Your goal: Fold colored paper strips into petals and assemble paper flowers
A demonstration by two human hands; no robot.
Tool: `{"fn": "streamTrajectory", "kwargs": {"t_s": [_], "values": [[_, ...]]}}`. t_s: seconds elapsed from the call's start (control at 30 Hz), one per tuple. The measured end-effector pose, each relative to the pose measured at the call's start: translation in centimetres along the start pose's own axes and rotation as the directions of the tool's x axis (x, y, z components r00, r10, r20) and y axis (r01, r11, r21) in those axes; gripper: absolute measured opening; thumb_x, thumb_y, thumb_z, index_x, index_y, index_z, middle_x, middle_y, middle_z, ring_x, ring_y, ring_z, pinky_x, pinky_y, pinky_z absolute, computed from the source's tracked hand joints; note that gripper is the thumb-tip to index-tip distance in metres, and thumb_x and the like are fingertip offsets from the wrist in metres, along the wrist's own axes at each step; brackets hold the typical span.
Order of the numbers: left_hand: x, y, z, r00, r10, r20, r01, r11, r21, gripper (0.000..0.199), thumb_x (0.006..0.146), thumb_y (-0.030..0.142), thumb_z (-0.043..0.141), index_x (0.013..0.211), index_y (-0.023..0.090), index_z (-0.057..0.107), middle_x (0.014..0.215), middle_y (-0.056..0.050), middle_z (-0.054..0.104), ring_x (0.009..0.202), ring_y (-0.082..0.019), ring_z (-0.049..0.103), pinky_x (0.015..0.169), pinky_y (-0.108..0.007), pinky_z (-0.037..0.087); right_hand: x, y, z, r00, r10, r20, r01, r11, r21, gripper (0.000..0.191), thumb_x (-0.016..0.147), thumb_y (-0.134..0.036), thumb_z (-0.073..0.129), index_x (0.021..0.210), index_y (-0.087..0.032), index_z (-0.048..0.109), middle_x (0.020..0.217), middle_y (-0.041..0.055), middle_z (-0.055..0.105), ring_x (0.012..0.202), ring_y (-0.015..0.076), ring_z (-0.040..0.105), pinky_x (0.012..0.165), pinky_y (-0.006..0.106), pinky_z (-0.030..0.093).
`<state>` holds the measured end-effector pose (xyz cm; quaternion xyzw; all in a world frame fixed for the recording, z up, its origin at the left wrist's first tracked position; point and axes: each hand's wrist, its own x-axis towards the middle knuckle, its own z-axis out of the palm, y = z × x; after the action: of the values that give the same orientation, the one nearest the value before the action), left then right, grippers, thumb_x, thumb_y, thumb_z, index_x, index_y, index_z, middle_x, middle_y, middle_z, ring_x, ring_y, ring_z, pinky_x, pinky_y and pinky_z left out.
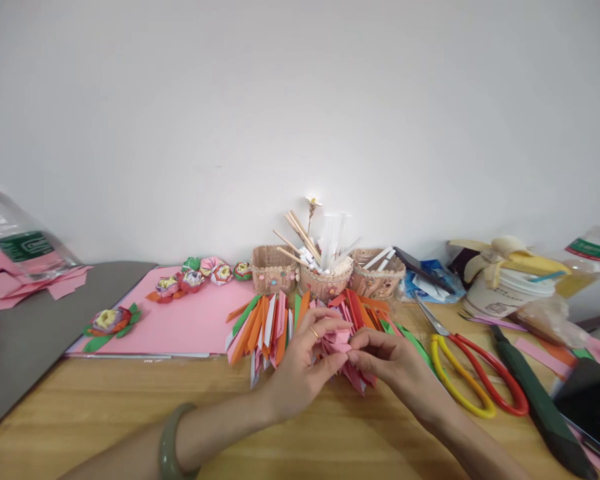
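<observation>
Pink folded paper is between the left hand and the right hand, above the wooden table, and the fingertips of both hands pinch it from two sides, probably so that the small folds remain steady. Near the hands lie many folded paper strips, spread in front of the three baskets, perhaps for easy reach, while the scissors rest at the right, apart from the fingers

- Plain pale wall, softly lit, brighter toward its middle
- Light wood-grain surface in front of the wall
- Dark grey flat area at left
</observation>
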<state>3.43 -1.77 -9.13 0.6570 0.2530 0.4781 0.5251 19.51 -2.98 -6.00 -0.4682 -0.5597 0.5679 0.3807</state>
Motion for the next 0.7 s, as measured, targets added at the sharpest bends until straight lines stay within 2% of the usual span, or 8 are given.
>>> {"fn": "streamTrajectory", "kwargs": {"t_s": [0.17,0.37,0.5,0.7], "values": [[0.0,0.2,0.0,1.0,0.009,0.009,-0.009,1.0,0.027,0.027,0.081,0.024,0.053,0.108,0.025,0.055,0.115,-0.007,0.04,0.113,-0.019,0.042,0.094,-0.031,0.039,0.0,0.4,-0.1,0.999,-0.023,0.028,0.024,0.998,-0.059,0.035,0.065,-0.047,0.068,0.064,-0.014,0.057,0.052,-0.003,0.051,0.047,0.0084,0.042,0.046,0.022,0.033],[0.1,0.3,0.0,0.999,-0.02,-0.027,0.022,0.998,0.065,0.024,0.082,0.026,0.052,0.106,0.023,0.055,0.115,-0.008,0.04,0.112,-0.019,0.043,0.093,-0.032,0.04,-0.1,0.5,-0.4,0.993,-0.103,0.06,0.112,0.98,-0.163,0.03,0.077,-0.043,0.057,0.072,-0.014,0.06,0.055,-0.0024,0.053,0.049,0.0089,0.045,0.05,0.022,0.035],[0.2,0.2,0.1,0.999,-0.006,-0.031,0.009,0.995,0.101,0.025,0.082,0.027,0.051,0.107,0.023,0.055,0.115,-0.008,0.041,0.112,-0.019,0.043,0.095,-0.033,0.039,0.0,0.7,-0.2,0.996,-0.083,0.023,0.085,0.986,-0.142,0.031,0.072,-0.045,0.062,0.066,-0.015,0.057,0.054,-0.0031,0.052,0.048,0.0086,0.044,0.048,0.021,0.034],[0.2,0.3,0.1,1.0,-0.014,-0.014,0.015,0.999,0.046,0.025,0.082,0.027,0.052,0.106,0.022,0.056,0.112,-0.008,0.042,0.11,-0.019,0.044,0.094,-0.032,0.039,0.2,1.5,-0.1,0.999,-0.033,-0.002,0.033,0.997,-0.072,0.035,0.065,-0.047,0.068,0.062,-0.015,0.054,0.051,-0.0034,0.051,0.045,0.0085,0.042,0.044,0.022,0.032]]}}
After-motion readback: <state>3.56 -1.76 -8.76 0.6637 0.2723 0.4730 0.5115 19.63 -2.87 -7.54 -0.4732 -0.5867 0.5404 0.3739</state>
